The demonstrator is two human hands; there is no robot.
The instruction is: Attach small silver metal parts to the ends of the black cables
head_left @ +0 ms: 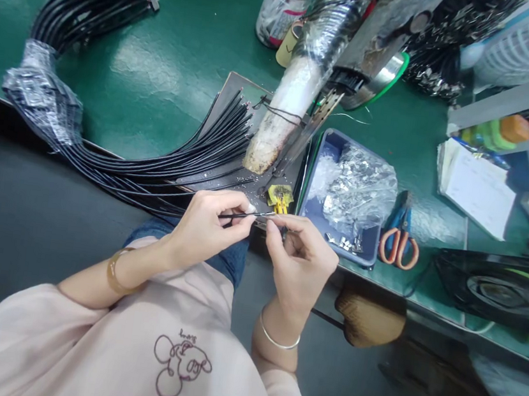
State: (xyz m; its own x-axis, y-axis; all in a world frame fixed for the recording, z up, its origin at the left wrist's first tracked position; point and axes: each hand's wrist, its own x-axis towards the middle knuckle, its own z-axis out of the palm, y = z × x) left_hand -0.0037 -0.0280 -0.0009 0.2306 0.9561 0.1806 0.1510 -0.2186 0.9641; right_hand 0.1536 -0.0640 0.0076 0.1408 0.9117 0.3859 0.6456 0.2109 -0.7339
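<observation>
My left hand pinches a thin black cable close to its stripped end, which points right. My right hand has thumb and forefinger pressed together at the tip of that cable; whatever small piece they hold is too small to make out. Just beyond the fingertips a yellow clamp-like piece stands on the dark work board. A thick bundle of black cables fans across the board on the left, wrapped in clear plastic further along.
Above the board hang a taped duct and a metal arm. To the right are a blue tray with bagged metal parts, orange-handled pliers, a notebook and a black fan. A clear cup stands behind.
</observation>
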